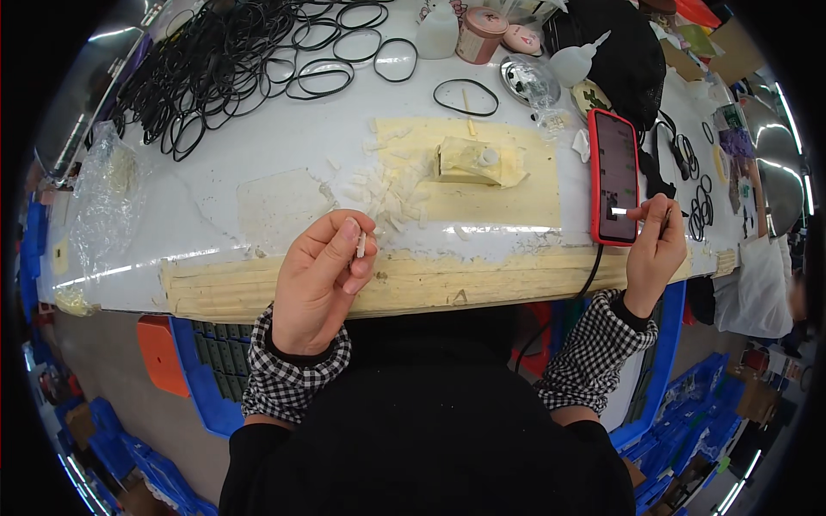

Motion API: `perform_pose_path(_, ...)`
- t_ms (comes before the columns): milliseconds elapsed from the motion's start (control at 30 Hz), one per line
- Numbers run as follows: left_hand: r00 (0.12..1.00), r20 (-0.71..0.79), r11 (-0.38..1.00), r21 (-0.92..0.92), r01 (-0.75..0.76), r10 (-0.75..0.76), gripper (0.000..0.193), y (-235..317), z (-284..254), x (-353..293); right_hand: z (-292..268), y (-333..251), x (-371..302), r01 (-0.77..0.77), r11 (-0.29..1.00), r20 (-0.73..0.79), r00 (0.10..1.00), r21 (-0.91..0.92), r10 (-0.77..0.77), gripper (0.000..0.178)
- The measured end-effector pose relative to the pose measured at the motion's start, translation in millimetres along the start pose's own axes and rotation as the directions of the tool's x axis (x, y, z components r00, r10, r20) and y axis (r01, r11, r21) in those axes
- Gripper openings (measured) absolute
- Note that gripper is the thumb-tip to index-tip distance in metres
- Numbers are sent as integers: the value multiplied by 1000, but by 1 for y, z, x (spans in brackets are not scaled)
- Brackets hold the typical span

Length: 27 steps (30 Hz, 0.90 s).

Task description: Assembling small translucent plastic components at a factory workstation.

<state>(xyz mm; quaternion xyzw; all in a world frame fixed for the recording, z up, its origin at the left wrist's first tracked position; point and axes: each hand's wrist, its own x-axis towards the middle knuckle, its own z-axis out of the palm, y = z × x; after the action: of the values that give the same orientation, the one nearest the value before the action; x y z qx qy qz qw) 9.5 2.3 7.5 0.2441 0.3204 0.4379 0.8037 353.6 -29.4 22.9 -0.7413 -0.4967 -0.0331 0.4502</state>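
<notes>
Above the table's front edge, my left hand [323, 271] is closed, pinching a small whitish strip [361, 246] between thumb and fingertips. My right hand [656, 254] is at the right, with thumb and fingers pressed together and one fingertip at the lower right edge of a phone [614, 176] in a red case. Something small and dark shows at its fingers, too small to name. Beyond my left hand lies a loose heap of similar whitish strips [391, 193]. A small block wrapped in yellowish tape [479, 163] sits on a yellow taped patch [538, 202].
Many black rubber-like loops [215, 64] are piled at the far left. A pink jar [481, 36], a white squeeze bottle [575, 62] and a round metal tin [527, 79] stand at the back. A cable [592, 273] runs from the phone over the taped front edge. Clear plastic wrap [107, 189] lies left.
</notes>
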Motion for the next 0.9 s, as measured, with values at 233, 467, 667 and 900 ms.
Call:
perform_pose_path(233, 999, 38, 999, -35, -9, 10, 18, 0, 2, 0, -2, -2, 0, -7, 1000, 9, 1000, -2, 7, 30)
perform_pose_path(467, 1000, 15, 1000, 0, -16, 16, 19, -3, 6, 3, -3, 1, -3, -5, 999, 15, 1000, 47, 4, 30)
perform_pose_path(667, 999, -16, 998, 47, -33, 34, 19, -4, 11, 1, -5, -6, -7, -7, 995, 45, 999, 99, 2, 28)
perform_pose_path(900, 990, -127, 996, 59, -60, 68, 18, 3, 0, -3, 22, -68, -49, 40, 982, 440, 890, 185, -119, 14)
